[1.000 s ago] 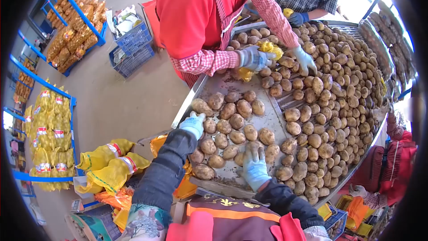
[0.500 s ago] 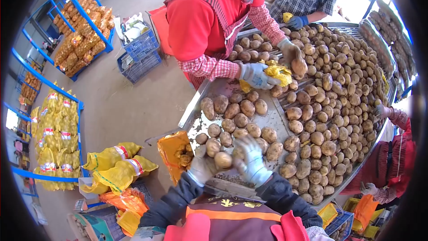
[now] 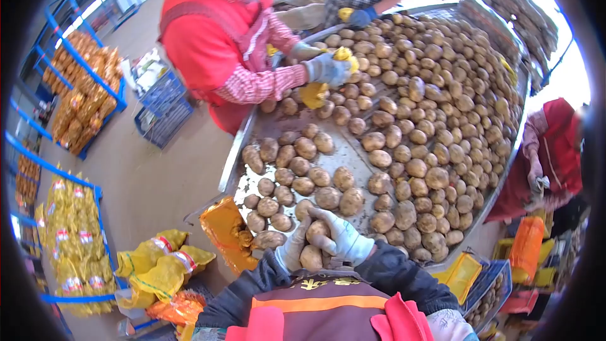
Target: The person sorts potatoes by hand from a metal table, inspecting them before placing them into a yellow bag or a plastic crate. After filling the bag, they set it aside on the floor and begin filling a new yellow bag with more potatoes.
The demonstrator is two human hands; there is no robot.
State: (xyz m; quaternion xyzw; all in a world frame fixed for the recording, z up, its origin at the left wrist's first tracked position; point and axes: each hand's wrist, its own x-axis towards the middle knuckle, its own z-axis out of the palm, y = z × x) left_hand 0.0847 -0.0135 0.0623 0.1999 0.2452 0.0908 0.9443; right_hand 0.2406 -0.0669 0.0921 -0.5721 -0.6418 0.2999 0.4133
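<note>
My gloved hands meet at the near edge of a metal sorting table (image 3: 254,127). A brown potato (image 3: 318,231) sits between them, with my right hand (image 3: 347,238) curled over its top and right side. My left hand (image 3: 291,250) closes in from the other side. Just below, a second potato (image 3: 310,257) shows between the hands, close to my apron. More loose potatoes (image 3: 327,198) lie on the bare metal beyond my fingers. Beside my left sleeve hangs an orange mesh bag (image 3: 222,230) with potatoes in it.
A big potato heap (image 3: 435,120) covers the table's right side. Across from me, a person in red (image 3: 201,50) handles yellow mesh netting; others stand at the far end and right. Filled yellow sacks (image 3: 151,265) lie at left, and a blue crate (image 3: 489,290) stands at lower right.
My hands, apart before, have come together around the potatoes and closer to my body. The view has shifted right. The person opposite has drawn their hands back from the heap.
</note>
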